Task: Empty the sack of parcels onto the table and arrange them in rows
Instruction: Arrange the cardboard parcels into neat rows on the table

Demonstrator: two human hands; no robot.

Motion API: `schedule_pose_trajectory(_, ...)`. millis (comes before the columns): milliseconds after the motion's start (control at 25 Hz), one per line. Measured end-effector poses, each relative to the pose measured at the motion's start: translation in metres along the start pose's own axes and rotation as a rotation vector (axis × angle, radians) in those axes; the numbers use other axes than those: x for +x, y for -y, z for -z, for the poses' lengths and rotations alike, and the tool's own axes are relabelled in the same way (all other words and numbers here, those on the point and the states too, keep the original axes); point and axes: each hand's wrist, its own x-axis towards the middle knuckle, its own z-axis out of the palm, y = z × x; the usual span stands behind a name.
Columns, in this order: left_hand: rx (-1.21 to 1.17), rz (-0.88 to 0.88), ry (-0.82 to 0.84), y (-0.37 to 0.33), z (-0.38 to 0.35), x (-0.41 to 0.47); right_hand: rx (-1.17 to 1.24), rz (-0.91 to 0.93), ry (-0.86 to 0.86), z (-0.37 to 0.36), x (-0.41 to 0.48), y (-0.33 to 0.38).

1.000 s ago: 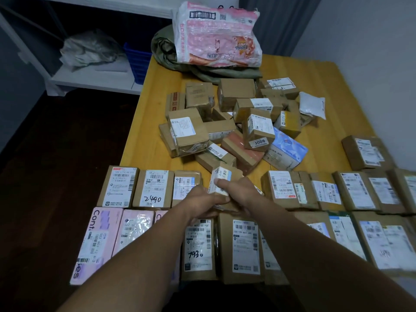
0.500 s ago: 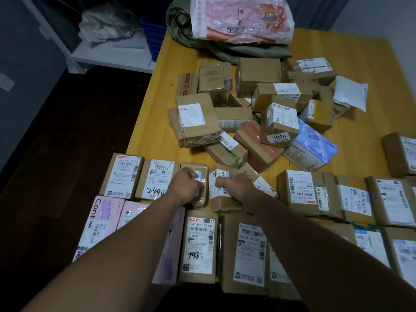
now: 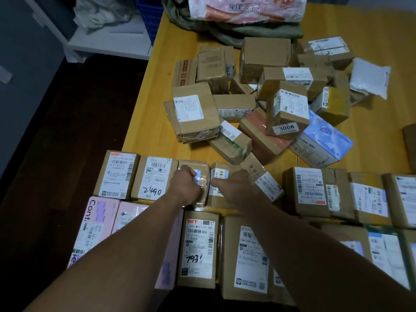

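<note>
My left hand [image 3: 185, 186] clamps glossy taped brown parcel [image 3: 203, 176] | right hand [image 3: 236, 185] pinches small labelled cardboard box [image 3: 219, 176] | likely light, stiff, tape slick: grip edges

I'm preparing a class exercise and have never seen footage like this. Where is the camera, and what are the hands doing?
No machine here: a person works with bare hands, filmed by a head-worn camera looking down. On the wooden table lie labelled parcels: neat rows near the person, a loose heap farther back, a sack behind it. The right hand holds a small labelled parcel in the row; the left hand rests curled on a taped parcel beside it, grip unclear.
</note>
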Motion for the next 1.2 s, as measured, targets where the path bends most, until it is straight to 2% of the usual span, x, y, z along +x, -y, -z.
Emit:
schedule_pose_trajectory(160, 0.023, 0.012, -0.004, 0.0, 0.001, 0.003, -0.209, 0.021, -0.097, -0.008, 0.008, -0.001)
schedule_pose_trajectory(440, 0.045, 0.004, -0.01, 0.002, 0.0, 0.004, -0.08, -0.028, 0.059, -0.011, 0.0, -0.001)
schedule_pose_trajectory(920, 0.014, 0.002, -0.01, 0.003, -0.001, 0.004, -0.182, 0.063, -0.006, -0.007, 0.007, -0.007)
schedule_pose_trajectory(1080, 0.022, 0.031, -0.005, -0.002, 0.003, -0.002, -0.376, 0.115, -0.14, 0.021, 0.009, -0.014)
schedule_pose_trajectory(1200, 0.112, -0.08, -0.137, -0.023, 0.005, -0.008, -0.511, 0.13, -0.161, 0.038, 0.016, -0.023)
